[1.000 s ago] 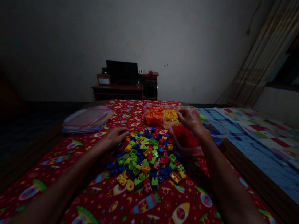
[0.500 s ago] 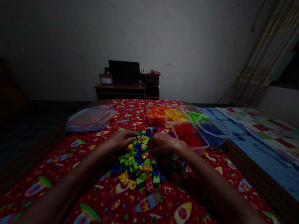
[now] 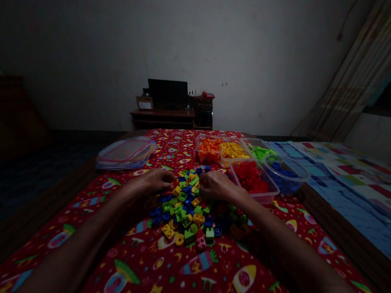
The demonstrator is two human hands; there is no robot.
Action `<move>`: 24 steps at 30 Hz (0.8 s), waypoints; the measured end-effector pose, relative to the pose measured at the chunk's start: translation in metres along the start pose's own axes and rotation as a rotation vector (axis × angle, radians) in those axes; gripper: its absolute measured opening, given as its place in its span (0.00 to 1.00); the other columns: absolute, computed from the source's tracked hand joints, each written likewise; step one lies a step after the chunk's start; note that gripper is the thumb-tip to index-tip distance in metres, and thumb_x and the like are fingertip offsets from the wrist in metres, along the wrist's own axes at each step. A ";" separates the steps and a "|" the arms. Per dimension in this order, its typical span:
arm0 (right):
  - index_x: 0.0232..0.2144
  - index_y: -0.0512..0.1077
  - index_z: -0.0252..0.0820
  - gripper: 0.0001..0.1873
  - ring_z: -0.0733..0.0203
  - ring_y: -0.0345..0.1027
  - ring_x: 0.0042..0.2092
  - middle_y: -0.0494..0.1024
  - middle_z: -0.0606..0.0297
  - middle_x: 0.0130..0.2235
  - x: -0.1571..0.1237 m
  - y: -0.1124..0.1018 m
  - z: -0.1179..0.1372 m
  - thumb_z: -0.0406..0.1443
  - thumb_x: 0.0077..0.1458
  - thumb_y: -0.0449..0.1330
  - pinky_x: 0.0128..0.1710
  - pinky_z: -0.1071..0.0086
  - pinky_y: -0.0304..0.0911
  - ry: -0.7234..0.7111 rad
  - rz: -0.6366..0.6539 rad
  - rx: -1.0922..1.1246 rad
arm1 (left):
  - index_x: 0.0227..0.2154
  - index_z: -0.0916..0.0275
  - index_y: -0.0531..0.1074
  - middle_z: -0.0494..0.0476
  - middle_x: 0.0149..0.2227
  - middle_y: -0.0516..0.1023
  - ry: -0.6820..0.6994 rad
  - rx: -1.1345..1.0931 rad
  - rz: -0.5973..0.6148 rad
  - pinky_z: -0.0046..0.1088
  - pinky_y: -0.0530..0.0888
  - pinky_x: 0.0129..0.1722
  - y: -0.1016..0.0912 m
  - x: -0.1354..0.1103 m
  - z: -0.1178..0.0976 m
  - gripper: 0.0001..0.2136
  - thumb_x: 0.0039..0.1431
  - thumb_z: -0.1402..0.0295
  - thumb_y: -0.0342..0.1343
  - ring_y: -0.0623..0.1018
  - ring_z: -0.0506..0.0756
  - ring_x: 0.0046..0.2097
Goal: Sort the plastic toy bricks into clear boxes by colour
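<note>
A heap of small plastic bricks [image 3: 187, 210] in blue, green, yellow, orange and red lies on a red patterned cloth [image 3: 184, 282]. My left hand [image 3: 155, 180] rests at the heap's far left edge with its fingers curled down onto the bricks. At the far right edge of the heap my right hand [image 3: 217, 186] also has its fingers bent down among the pieces. What either hand grips is hidden. Clear tubs stand to the right: red bricks [image 3: 252, 177], yellow bricks [image 3: 232, 150], orange bricks [image 3: 208, 150], green bricks [image 3: 263, 152] and blue bricks [image 3: 285, 173].
A stack of clear lids [image 3: 126, 153] lies at the cloth's far left. A checked blue cloth [image 3: 360, 192] covers the surface to the right. A low cabinet with a dark screen [image 3: 169, 94] stands against the back wall. The room is dim.
My right hand has come back from above the red tub down to the far right of the heap. My left hand has stayed at the heap's far left.
</note>
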State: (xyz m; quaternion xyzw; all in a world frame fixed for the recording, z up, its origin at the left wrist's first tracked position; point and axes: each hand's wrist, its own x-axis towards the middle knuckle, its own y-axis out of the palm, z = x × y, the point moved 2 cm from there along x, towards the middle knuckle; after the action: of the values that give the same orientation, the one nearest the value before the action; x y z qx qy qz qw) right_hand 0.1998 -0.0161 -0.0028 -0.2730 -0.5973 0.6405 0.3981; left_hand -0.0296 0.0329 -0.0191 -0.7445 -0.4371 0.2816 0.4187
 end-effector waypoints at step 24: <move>0.39 0.74 0.40 0.10 0.60 0.67 0.35 0.77 0.57 0.35 -0.019 -0.069 -0.064 0.35 0.57 0.54 0.30 0.72 0.52 0.265 -0.280 -0.124 | 0.31 0.62 0.78 0.56 0.35 0.81 -0.031 -0.204 -0.452 0.31 0.72 0.40 -0.010 0.006 -0.012 0.26 0.45 0.43 0.51 0.77 0.61 0.40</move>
State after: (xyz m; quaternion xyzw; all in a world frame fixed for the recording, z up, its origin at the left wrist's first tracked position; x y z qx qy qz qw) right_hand 0.2759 0.0008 0.0541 -0.2930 -0.6101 0.4995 0.5408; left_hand -0.0213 0.0364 -0.0050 -0.6617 -0.6252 0.1466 0.3871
